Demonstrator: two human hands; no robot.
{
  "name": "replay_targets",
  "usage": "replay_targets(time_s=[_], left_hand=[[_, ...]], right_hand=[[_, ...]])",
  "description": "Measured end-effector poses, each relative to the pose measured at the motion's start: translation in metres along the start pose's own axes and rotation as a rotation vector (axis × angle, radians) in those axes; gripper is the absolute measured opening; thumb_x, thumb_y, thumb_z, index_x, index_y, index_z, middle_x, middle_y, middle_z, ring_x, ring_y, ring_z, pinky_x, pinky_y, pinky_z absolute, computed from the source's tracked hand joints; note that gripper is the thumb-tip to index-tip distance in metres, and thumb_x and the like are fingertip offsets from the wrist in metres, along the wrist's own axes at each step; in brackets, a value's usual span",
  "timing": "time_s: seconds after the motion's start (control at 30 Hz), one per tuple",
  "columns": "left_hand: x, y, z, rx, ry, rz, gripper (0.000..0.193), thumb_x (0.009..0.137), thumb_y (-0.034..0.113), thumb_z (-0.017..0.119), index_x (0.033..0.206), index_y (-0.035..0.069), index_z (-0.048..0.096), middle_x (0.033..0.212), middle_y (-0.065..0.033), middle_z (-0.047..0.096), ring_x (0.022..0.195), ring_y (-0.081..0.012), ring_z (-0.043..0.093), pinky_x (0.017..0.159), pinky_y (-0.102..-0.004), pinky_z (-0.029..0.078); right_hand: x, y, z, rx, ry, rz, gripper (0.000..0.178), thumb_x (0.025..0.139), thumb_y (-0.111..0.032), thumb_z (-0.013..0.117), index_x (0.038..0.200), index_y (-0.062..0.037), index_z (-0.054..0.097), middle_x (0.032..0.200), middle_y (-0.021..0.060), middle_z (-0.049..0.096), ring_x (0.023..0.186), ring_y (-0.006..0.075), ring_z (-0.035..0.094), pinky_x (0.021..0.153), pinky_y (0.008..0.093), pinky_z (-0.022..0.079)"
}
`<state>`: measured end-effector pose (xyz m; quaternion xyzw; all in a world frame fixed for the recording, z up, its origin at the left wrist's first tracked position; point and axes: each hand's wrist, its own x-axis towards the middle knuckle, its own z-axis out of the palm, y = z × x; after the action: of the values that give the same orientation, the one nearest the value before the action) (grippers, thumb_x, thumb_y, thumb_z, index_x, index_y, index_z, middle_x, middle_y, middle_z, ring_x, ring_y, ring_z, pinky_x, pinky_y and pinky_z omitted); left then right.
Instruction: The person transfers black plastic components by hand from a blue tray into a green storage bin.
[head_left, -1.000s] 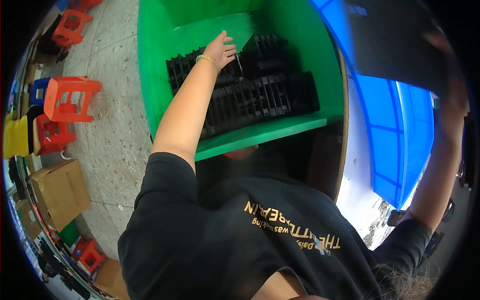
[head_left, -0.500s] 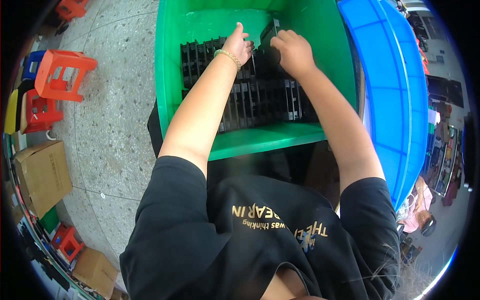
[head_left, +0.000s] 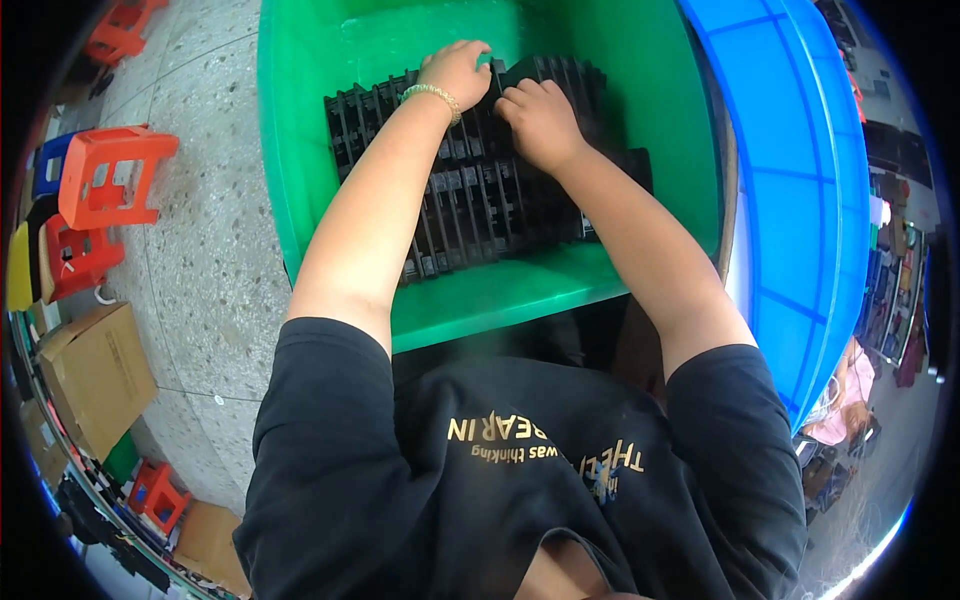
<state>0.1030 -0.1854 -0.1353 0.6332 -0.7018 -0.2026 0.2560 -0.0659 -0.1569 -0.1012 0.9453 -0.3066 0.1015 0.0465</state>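
Inside a green bin (head_left: pixel 520 300), thin black plastic parts (head_left: pixel 470 205) stand on edge in close rows. My right hand (head_left: pixel 543 122) is over the middle of the far row, its fingers curled against a black part whose lower portion is hidden among the others. Just left of it, my left hand (head_left: pixel 455 75), with a bracelet at the wrist, hovers over the far row. Its fingers are bent, with a gap between thumb and fingers and nothing visible between them. More black parts (head_left: pixel 570 75) lie beyond my right hand.
A large blue plastic container (head_left: pixel 790 200) stands close on the right. Orange stools (head_left: pixel 115 175) and cardboard boxes (head_left: pixel 95 375) are on the speckled floor (head_left: pixel 210 200) to the left. Another person in pink (head_left: pixel 850 395) is at the far right.
My right hand has moved left and down with the black part, close to my left hand. My left hand's spread fingers have bent. The view has shifted slightly.
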Motion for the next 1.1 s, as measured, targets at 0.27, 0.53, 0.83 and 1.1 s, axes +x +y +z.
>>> replay_targets(time_s=[0.27,0.53,0.83,1.1], left_hand=[[0.003,0.001,-0.007,0.111,-0.161,-0.088,0.029,0.087,0.023,0.044,0.110,0.013,0.058,0.098,-0.0144,0.064,0.095,-0.0320,0.058,0.090,-0.0415,0.039],[0.001,-0.002,0.004,0.038,0.051,0.108,0.031,0.087,0.028,0.046,0.113,0.013,0.055,0.108,-0.0137,0.061,0.099,-0.0308,0.057,0.090,-0.0406,0.039],[0.012,0.022,-0.003,0.246,-0.242,0.101,0.032,0.084,0.030,0.052,0.109,0.012,0.056,0.106,-0.0079,0.060,0.103,-0.0253,0.055,0.092,-0.0418,0.036],[0.023,0.010,-0.004,0.229,-0.307,0.034,0.032,0.083,0.029,0.051,0.110,0.013,0.057,0.110,-0.0088,0.060,0.107,-0.0259,0.054,0.095,-0.0422,0.036]], right_hand=[[-0.001,-0.001,0.007,0.044,0.015,-0.014,0.015,0.066,-0.007,0.059,0.080,-0.0125,0.060,0.080,-0.0013,0.054,0.083,0.0168,0.051,0.071,0.0310,0.038],[-0.003,-0.001,0.002,0.762,-0.320,0.388,0.033,0.070,0.001,0.051,0.101,-0.0051,0.060,0.088,0.0081,0.064,0.085,0.0275,0.060,0.077,0.0364,0.047],[-0.040,0.131,0.013,0.512,0.089,1.262,0.066,0.080,-0.046,0.059,0.126,-0.0010,0.044,0.125,0.0194,0.050,0.114,0.0327,0.050,0.095,0.0393,0.040],[-0.034,0.085,-0.001,1.196,-0.512,1.214,0.087,0.075,-0.064,0.056,0.135,-0.0034,0.038,0.140,0.0179,0.033,0.131,0.0269,0.029,0.107,0.0397,0.020]])
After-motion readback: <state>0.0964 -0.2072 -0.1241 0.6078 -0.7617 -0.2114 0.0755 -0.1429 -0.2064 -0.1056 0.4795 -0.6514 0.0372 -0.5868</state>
